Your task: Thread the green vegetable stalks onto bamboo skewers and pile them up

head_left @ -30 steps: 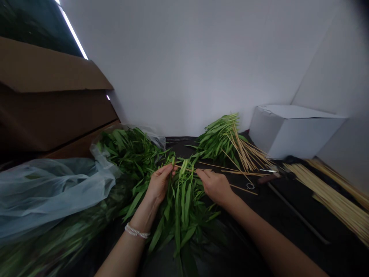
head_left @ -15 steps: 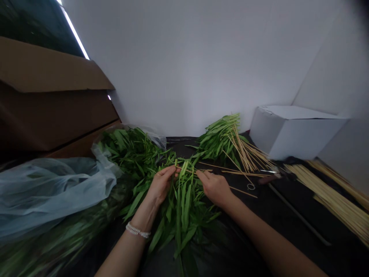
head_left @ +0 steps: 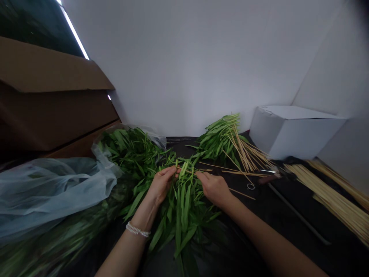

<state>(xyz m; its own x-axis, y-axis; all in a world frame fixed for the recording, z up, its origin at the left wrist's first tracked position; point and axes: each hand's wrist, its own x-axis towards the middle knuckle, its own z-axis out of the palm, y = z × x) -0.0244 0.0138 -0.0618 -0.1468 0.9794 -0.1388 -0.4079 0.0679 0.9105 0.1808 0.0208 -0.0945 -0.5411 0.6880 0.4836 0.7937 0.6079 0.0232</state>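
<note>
Between my two hands runs a thin wooden stick [head_left: 189,170] with several green leaves folded over or threaded on it; I cannot tell which. Their long blades [head_left: 183,207] hang down towards me. My left hand [head_left: 160,184] is closed in a pinch at the stick's left end, with a folded leaf at its fingertips. On the other side my right hand [head_left: 215,187] pinches the stick just beyond the last leaf. A thin length of stick shows behind this hand, pointing right. Its curled fingers are partly hidden.
Loose green leaves [head_left: 129,150] spill from a clear plastic bag [head_left: 54,196] at left. Behind my right hand lies a pile of leaf-covered sticks [head_left: 221,134]. Bare sticks [head_left: 328,196], pliers-like tools [head_left: 272,175] and a white box [head_left: 302,132] are at right. A cardboard box [head_left: 54,115] stands left.
Both hands keep their pinch in nearly the same place. The stick's tail behind my right hand has shifted very slightly left and down.
</note>
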